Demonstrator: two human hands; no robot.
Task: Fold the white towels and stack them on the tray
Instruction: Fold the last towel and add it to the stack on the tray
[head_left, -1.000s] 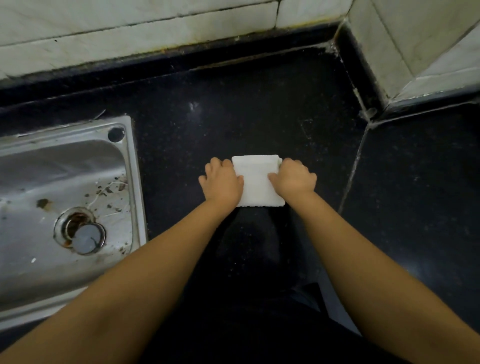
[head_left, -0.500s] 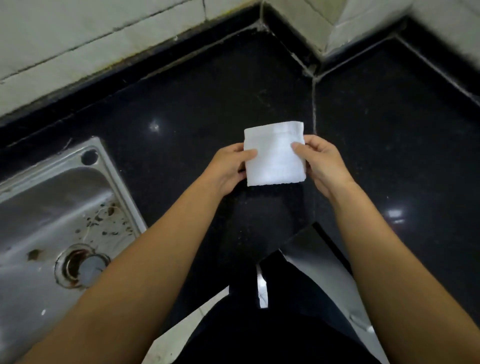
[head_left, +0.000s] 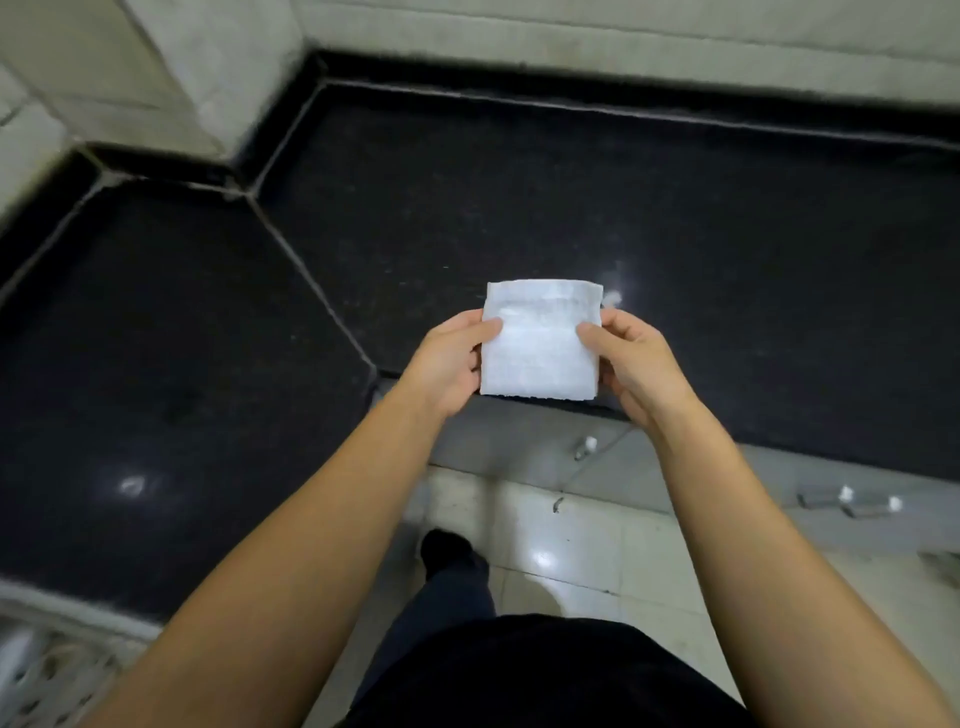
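Both hands, left and right, pinch the folded towel, flat, nearly square, facing up

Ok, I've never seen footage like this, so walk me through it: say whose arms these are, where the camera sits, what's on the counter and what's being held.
There is no machine here. A person wears a wide-angle camera on the head, looking forward and down, so the two bare arms reaching in from the bottom are their own. There is only this one view.

The left hand and right hand hold a small folded white towel between them, each pinching one side edge with the thumb on top. The towel looks lifted off the dark stone counter, near its front edge, not lying on it.

The counter runs round a corner below pale wall tiles. I see nothing lying on the part in view, only light reflections. Below the edge are the pale floor and the person's dark clothing. No tray is in view. A white lattice object at the bottom left is too blurred to name.
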